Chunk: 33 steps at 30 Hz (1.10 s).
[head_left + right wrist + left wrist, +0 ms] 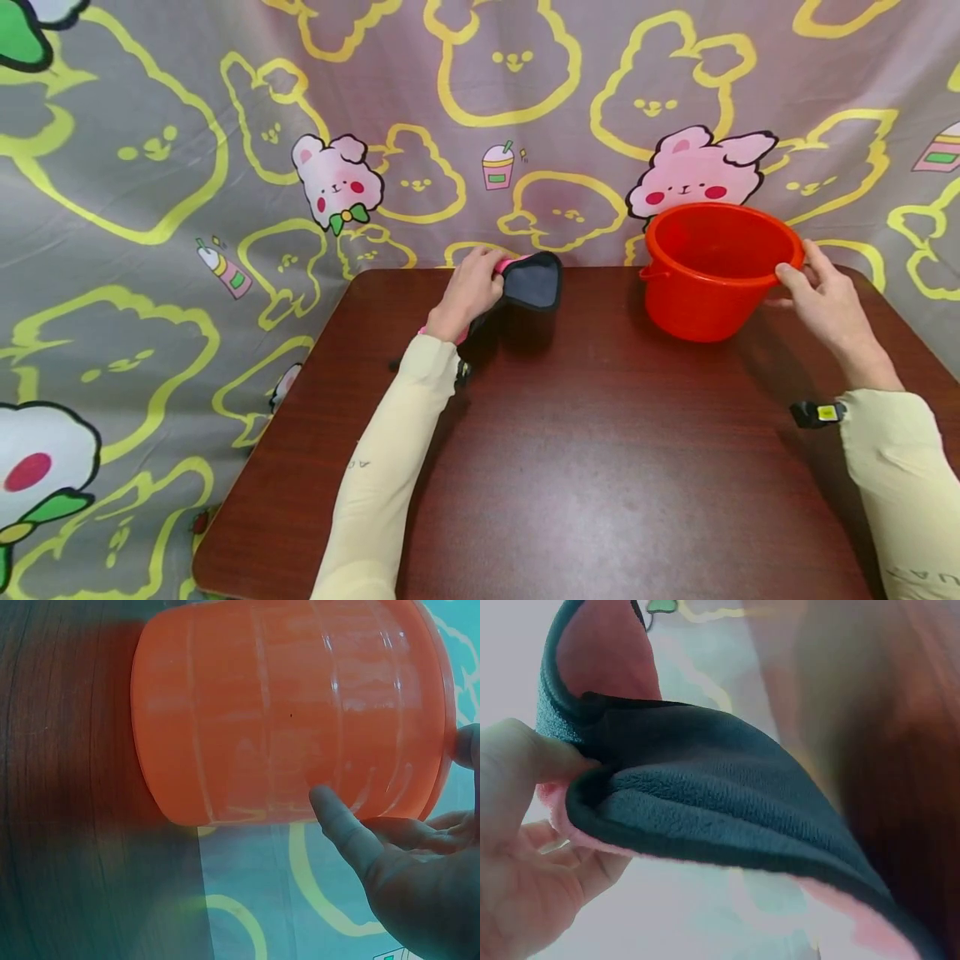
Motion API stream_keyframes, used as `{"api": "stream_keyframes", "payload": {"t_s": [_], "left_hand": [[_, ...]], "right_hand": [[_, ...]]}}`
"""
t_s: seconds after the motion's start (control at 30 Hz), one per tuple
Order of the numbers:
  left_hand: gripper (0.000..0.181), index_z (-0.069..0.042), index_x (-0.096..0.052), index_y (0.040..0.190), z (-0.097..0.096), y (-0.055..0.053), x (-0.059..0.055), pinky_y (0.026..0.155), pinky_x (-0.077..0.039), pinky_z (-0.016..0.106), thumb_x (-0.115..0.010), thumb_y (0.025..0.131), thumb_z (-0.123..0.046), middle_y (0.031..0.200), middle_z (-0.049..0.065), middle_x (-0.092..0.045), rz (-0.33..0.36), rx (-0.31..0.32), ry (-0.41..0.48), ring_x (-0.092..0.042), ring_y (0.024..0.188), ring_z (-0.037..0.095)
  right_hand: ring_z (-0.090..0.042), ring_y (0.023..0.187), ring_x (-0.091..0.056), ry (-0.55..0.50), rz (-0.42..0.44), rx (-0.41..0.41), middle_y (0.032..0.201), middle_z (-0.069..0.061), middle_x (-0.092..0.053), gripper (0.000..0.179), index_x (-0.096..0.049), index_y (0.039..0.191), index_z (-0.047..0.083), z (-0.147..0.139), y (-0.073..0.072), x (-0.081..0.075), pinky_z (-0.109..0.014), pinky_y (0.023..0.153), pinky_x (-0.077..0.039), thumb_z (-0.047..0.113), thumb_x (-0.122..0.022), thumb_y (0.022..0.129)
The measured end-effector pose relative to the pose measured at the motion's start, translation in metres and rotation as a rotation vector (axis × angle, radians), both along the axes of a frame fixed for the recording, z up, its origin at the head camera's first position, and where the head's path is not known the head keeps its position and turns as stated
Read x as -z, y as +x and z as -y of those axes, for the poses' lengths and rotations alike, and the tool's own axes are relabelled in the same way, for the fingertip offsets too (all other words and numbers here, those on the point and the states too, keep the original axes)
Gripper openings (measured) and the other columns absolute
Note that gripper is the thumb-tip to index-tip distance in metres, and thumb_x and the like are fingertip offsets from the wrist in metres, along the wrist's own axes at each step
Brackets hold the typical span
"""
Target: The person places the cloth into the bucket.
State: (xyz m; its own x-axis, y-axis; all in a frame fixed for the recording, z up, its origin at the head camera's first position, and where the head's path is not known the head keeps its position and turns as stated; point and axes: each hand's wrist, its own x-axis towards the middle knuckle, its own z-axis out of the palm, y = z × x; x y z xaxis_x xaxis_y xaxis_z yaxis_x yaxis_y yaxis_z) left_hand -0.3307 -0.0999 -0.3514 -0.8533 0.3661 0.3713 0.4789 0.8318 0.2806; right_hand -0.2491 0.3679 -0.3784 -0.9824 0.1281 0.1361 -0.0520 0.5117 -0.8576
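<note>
My left hand pinches a two-sided cloth, dark grey on one face and pink on the other, with black edging. In the left wrist view the cloth folds and droops from the thumb and fingers. Its lower part is partly hidden behind the hand and sleeve in the head view. At the back right stands a red plastic bucket, upright on the table. My right hand holds its right side, thumb at the rim, and one finger stretches along the bucket's outer wall.
The dark brown wooden table has rounded corners. A patterned curtain with cartoon rabbits hangs close behind its back edge and along its left side. Black straps with small devices sit at the wrists.
</note>
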Motion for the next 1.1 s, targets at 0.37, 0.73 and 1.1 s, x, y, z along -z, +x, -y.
{"api": "stream_keyframes", "payload": {"t_s": [0.37, 0.73, 1.1], "left_hand": [[0.034, -0.014, -0.065, 0.126, -0.011, 0.008, -0.03, 0.096, -0.051, 0.035, -0.055, 0.094, -0.009, 0.115, 0.012, -0.059, -0.032, 0.019, 0.191, -0.057, 0.104, 0.024], [0.03, -0.014, -0.07, 0.118, -0.032, 0.011, -0.058, 0.097, -0.049, 0.031, -0.055, 0.093, -0.007, 0.119, 0.009, -0.06, -0.065, 0.036, 0.31, -0.056, 0.109, 0.02], [0.031, -0.011, -0.074, 0.111, -0.06, 0.021, -0.091, 0.093, -0.048, 0.023, -0.055, 0.09, 0.0, 0.113, 0.009, -0.065, -0.209, 0.122, 0.47, -0.06, 0.105, 0.019]], "right_hand": [[0.017, 0.077, -0.06, -0.008, 0.011, -0.007, 0.15, -0.025, -0.037, 0.061, -0.014, 0.158, 0.031, 0.0, -0.001, 0.0, -0.007, 0.062, -0.05, 0.037, -0.041, 0.103], [0.015, 0.082, -0.059, -0.021, -0.007, -0.006, 0.146, -0.016, -0.042, 0.059, -0.02, 0.157, 0.033, -0.002, -0.001, 0.001, -0.01, 0.06, -0.052, 0.036, -0.043, 0.103], [0.015, 0.081, -0.059, -0.027, 0.007, -0.003, 0.152, -0.018, -0.038, 0.06, -0.018, 0.157, 0.035, -0.002, -0.003, 0.0, -0.011, 0.06, -0.052, 0.036, -0.043, 0.103]]}}
